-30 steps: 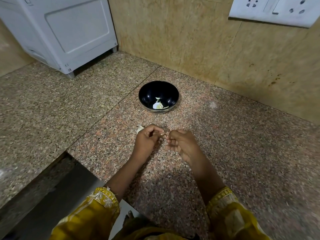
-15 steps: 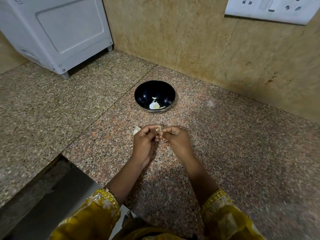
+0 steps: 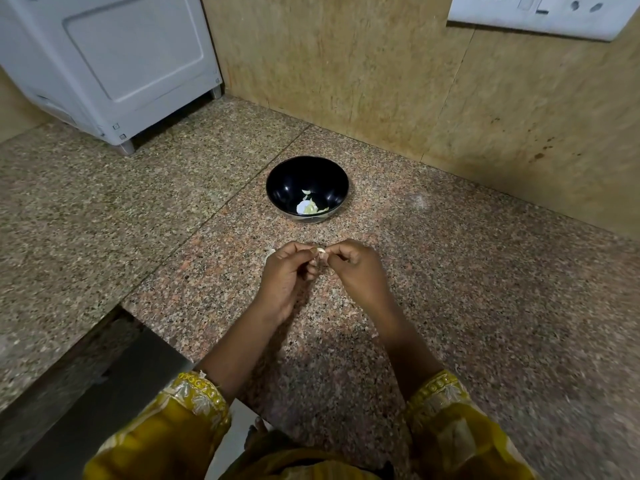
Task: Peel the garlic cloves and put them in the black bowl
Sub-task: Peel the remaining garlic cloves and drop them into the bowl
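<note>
Mid-peel: garlic clove
Both the left grip and right grip pinch it above the worktop; steady one end, strip skin outward; black bowl waits just beyond the grips.

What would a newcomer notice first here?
Mid-frame, the left hand and right hand pinch a small garlic clove between their fingertips, above the speckled granite counter. Just beyond them sits the black bowl, with a few pale garlic pieces at its bottom. A white appliance stands at the far left.
</note>
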